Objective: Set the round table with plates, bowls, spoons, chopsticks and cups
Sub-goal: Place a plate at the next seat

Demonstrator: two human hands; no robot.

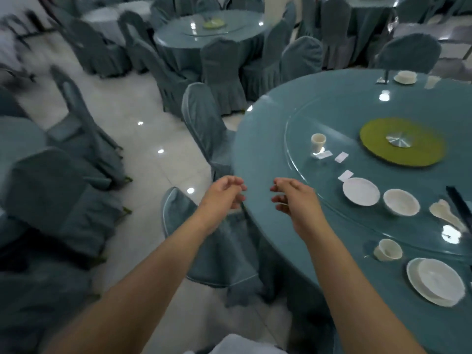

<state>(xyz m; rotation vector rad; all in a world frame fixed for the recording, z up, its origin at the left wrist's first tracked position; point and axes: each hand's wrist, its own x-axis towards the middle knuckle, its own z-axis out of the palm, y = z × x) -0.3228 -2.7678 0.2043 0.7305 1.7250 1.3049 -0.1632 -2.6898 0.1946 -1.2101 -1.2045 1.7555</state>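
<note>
The round teal table (265,159) fills the right side, with a glass turntable (306,159) on it. On the turntable lie a white plate (361,191), a white bowl (401,202), a white spoon (444,213), dark chopsticks (459,205) and a white cup (318,143). At the near right rim a cup (388,249) lies tilted beside a plate (434,282) with a smaller dish on it. My left hand (222,198) and my right hand (293,198) hover at the table's left edge, fingers loosely curled, holding nothing.
A teal-covered chair (212,236) stands under my hands and another (204,118) beyond it. A green mat (401,141) marks the turntable's centre, with small white cards (341,157) near it. A far place setting (405,77) sits at the back. Other covered tables and chairs surround.
</note>
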